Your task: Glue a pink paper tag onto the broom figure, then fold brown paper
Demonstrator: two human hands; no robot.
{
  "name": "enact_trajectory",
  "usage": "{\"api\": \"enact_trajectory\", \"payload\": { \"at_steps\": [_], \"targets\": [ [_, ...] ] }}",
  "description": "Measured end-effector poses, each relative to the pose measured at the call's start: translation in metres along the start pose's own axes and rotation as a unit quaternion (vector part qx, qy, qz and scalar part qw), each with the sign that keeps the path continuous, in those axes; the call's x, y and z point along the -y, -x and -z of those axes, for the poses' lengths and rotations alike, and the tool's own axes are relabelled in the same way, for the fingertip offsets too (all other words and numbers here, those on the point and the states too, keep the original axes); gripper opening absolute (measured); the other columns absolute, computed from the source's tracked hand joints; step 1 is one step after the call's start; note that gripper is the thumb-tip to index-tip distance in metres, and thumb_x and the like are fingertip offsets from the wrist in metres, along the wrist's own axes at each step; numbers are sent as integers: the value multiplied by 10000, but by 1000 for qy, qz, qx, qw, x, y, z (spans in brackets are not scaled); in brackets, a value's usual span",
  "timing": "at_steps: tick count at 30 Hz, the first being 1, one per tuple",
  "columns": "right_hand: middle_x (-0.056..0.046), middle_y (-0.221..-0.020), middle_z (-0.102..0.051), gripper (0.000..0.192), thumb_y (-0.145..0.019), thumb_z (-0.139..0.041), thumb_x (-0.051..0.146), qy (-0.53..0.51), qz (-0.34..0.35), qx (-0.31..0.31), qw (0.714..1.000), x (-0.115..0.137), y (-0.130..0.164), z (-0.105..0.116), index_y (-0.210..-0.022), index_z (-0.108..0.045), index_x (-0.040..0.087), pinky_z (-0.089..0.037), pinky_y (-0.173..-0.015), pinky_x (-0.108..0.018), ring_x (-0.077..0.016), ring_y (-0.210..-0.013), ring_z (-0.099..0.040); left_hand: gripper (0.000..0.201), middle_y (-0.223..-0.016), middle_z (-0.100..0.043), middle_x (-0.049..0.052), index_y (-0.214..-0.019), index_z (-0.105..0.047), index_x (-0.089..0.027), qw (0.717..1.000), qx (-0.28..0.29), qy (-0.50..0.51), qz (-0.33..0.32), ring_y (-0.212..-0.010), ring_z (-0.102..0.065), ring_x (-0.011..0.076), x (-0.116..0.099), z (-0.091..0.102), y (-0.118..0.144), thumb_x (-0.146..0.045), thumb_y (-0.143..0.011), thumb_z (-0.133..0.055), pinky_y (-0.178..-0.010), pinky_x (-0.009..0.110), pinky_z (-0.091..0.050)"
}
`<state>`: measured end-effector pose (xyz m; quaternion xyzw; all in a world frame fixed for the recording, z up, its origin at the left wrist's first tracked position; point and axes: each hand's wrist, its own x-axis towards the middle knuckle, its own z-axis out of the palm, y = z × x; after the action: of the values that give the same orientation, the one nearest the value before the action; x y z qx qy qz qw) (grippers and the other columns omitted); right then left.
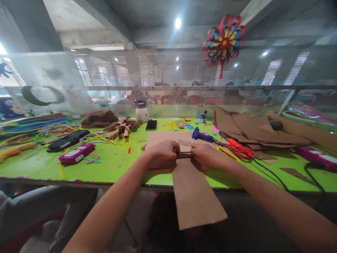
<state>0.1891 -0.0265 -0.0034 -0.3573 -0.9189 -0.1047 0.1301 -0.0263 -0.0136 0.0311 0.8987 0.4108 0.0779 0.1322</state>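
Flat brown paper strip (196,193): overhanging front edge of lime-green desk (110,167). Left hand (164,153), right hand (205,154): grips pinching strip's far end. Blue glue gun (202,135): beyond strip. Red-handled scissors (237,148): right of strip.

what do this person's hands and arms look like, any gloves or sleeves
The left hand and right hand are bare, without gloves. The left forearm and right forearm show no sleeve, watch or bracelet. Whether rings are worn is hard to tell.
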Motion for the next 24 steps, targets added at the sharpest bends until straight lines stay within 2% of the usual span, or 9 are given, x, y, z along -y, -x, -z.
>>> {"api": "enact_trajectory", "payload": {
  "at_steps": [2, 4, 5, 6, 8, 11, 15, 17, 24],
  "targets": [
    [-97, -849, -592, 173, -811, -463, 92, 4, -2, -43, 999, 1, -1, 0, -825, -629, 139, -368, -679, -275, -177, -790, -522, 212, -772, -625, 30, -830, -644, -146, 996, -45, 74, 10, -694, -527, 143, 7, 3, -5, -230, -711, -490, -602, 231, -369],
    [-98, -848, -578, 196, -839, -426, 94, 27, -1, -74, 997, 4, -2, 1, -852, -618, 131, -362, -670, -282, -178, -782, -502, 306, -719, -611, 30, -802, -648, -127, 987, -100, 122, 26, -656, -507, 133, 15, 4, -8, -336, -805, -425, -604, 236, -368],
    [-97, -839, -571, 205, -850, -410, 93, 41, 2, -87, 995, 5, -3, 0, -846, -612, 127, -359, -665, -286, -179, -773, -490, 371, -682, -596, 27, -775, -647, -121, 984, -107, 135, 36, -626, -488, 128, 17, 5, -8, -387, -832, -395, -591, 237, -360],
    [-96, -828, -564, 213, -857, -398, 91, 55, 5, -97, 994, 7, -3, 0, -829, -606, 125, -356, -661, -291, -182, -765, -478, 418, -648, -578, 20, -746, -643, -120, 985, -92, 144, 39, -598, -466, 121, 20, 5, -8, -430, -845, -380, -574, 236, -349],
    [-94, -814, -551, 222, -865, -387, 88, 78, 12, -116, 990, 9, -4, -2, -796, -595, 126, -354, -663, -299, -189, -763, -460, 451, -613, -551, 7, -702, -633, -123, 986, -21, 162, 25, -572, -433, 112, 22, 6, -5, -479, -842, -394, -554, 229, -333],
    [-93, -803, -535, 220, -873, -389, 95, 92, 18, -142, 985, 10, -3, -4, -775, -583, 133, -354, -671, -307, -198, -771, -442, 415, -673, -588, 8, -745, -644, -137, 976, 59, 210, -10, -629, -463, 118, 20, 9, 1, -487, -830, -437, -602, 218, -359],
    [-88, -793, -522, 239, -894, -374, 115, 87, 22, -167, 982, 13, -3, -2, -772, -578, 139, -353, -684, -311, -199, -776, -428, 331, -893, -661, 32, -868, -669, -172, 964, 68, 258, -11, -812, -523, 150, 17, 7, 2, -431, -831, -465, -721, 218, -386],
    [-87, -795, -517, 250, -903, -367, 126, 76, 18, -176, 981, 14, -2, 0, -773, -580, 140, -355, -691, -310, -198, -787, -427, 311, -944, -658, 37, -891, -666, -171, 957, 68, 282, -1, -832, -523, 154, 16, 3, -1, -407, -829, -474, -725, 222, -387],
    [-89, -814, -519, 281, -922, -339, 158, 34, -2, -208, 977, 11, -3, -1, -836, -605, 131, -389, -714, -298, -186, -804, -449, 264, -651, -514, -6, -712, -590, -123, 913, 45, 404, 32, -592, -401, 94, 7, -7, -2, -376, -783, -558, -586, 238, -326]
  ]
}}
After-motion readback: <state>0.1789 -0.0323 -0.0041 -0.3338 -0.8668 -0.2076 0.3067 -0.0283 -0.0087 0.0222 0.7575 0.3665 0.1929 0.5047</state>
